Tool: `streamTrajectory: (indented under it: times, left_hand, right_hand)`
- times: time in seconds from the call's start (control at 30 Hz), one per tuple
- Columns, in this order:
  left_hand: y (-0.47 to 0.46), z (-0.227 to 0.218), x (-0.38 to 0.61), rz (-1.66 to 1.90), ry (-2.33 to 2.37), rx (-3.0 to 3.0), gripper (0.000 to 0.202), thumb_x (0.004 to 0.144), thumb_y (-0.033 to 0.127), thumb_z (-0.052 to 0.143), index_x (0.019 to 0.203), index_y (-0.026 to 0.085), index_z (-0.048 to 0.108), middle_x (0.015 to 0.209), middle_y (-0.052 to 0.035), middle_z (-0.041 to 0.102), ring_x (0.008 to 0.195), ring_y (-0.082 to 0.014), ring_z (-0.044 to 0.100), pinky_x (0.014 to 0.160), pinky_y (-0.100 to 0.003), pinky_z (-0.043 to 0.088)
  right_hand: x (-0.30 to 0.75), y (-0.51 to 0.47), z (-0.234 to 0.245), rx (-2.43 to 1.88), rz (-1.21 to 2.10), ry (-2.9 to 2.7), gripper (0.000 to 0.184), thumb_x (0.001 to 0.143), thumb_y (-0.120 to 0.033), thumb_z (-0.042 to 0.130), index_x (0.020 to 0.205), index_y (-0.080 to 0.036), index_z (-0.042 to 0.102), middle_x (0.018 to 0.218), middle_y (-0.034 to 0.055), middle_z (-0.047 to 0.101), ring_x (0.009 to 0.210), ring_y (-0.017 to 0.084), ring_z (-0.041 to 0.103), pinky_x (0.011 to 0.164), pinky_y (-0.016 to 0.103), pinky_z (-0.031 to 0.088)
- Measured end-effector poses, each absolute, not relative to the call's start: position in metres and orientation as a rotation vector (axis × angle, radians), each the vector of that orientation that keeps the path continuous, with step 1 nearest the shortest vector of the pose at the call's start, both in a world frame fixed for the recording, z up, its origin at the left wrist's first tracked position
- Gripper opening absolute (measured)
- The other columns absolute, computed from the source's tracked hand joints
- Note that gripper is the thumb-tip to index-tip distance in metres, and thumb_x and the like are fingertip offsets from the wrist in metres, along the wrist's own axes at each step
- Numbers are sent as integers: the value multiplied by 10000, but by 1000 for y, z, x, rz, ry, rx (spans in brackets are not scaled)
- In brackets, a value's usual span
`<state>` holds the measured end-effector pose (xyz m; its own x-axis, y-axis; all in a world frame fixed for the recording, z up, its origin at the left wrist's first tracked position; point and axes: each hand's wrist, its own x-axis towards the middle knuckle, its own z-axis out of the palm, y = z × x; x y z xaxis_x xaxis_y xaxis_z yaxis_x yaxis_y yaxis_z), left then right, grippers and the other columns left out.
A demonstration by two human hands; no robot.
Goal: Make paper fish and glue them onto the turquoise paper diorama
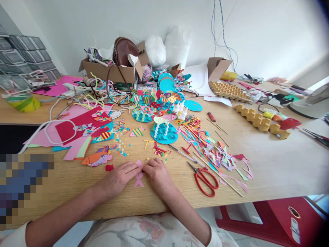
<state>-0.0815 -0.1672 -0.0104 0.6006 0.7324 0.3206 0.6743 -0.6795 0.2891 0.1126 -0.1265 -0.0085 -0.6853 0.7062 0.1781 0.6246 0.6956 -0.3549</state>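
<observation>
A small pink paper fish [138, 180] lies on the wooden table in front of me, its forked tail toward me. My left hand [123, 175] holds it from the left, fingers pressed together over its body. From the other side my right hand [155, 171] has its curled fingertips closed at the fish's edge. A tiny dark bit shows between the hands, too small to name. Beside my left hand is a red paper scrap [109, 167]. Red-handled scissors [206, 181] lie to the right of my right hand, near a thin wooden stick [218, 174].
Orange and purple paper fish [96, 157] lie at left. Behind my hands stands a blue disc [164, 134] bearing fish on twisted white supports, with white glue bottles [180, 110] beyond. Paper offcuts [221, 156], egg-carton pieces [259, 120] and a cardboard box [120, 73] spread around.
</observation>
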Motion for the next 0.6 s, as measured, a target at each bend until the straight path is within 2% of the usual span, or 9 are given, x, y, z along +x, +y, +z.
streamTrajectory:
  times: [0.2, 0.3, 0.37, 0.47, 0.53, 0.6]
  left_hand:
    - [-166, -7, -73, 639, 1193, 2708, 318, 924, 172, 331, 1123, 159, 579, 1018, -68, 616, 995, -163, 547, 857, -295, 498]
    - [-167, -6, -72, 638, 1191, 2705, 320, 925, 172, 328, 1123, 177, 579, 989, -61, 617, 964, -154, 551, 839, -277, 501]
    - [-167, -6, -73, 637, 1198, 2695, 316, 921, 171, 339, 1128, 203, 576, 990, -49, 619, 960, -151, 553, 838, -266, 497]
    - [-166, -7, -74, 669, 1202, 2677, 307, 911, 164, 353, 1081, 227, 601, 1001, -34, 626, 958, -156, 557, 843, -255, 488]
    - [-165, -9, -75, 696, 1188, 2668, 304, 905, 165, 353, 1036, 221, 621, 985, -36, 634, 934, -162, 563, 826, -247, 489]
    - [-163, -11, -75, 722, 1192, 2658, 310, 910, 176, 337, 1008, 209, 629, 950, -44, 640, 901, -158, 569, 802, -234, 490]
  right_hand:
    - [112, -125, -13, -1046, 339, -2613, 115, 847, -221, 547, 791, -209, 647, 748, 17, 577, 773, 161, 457, 691, 275, 325]
    - [111, -128, -9, -1069, 363, -2609, 111, 835, -211, 560, 775, -208, 654, 742, 21, 593, 777, 166, 487, 693, 281, 359]
    - [116, -130, 4, -1069, 446, -2534, 106, 828, -182, 560, 830, -210, 662, 826, 32, 624, 810, 164, 522, 714, 276, 396]
    - [141, -123, 36, -1017, 541, -2299, 219, 834, -157, 519, 1019, -201, 627, 1057, 74, 612, 952, 171, 548, 813, 289, 429]
    - [170, -102, 58, -1048, 557, -2182, 197, 841, -193, 497, 978, -195, 639, 1028, 80, 624, 944, 177, 565, 812, 303, 442]
    - [202, -67, 72, -1204, 576, -2093, 165, 814, -237, 517, 901, -197, 652, 942, 73, 643, 859, 186, 586, 739, 311, 458]
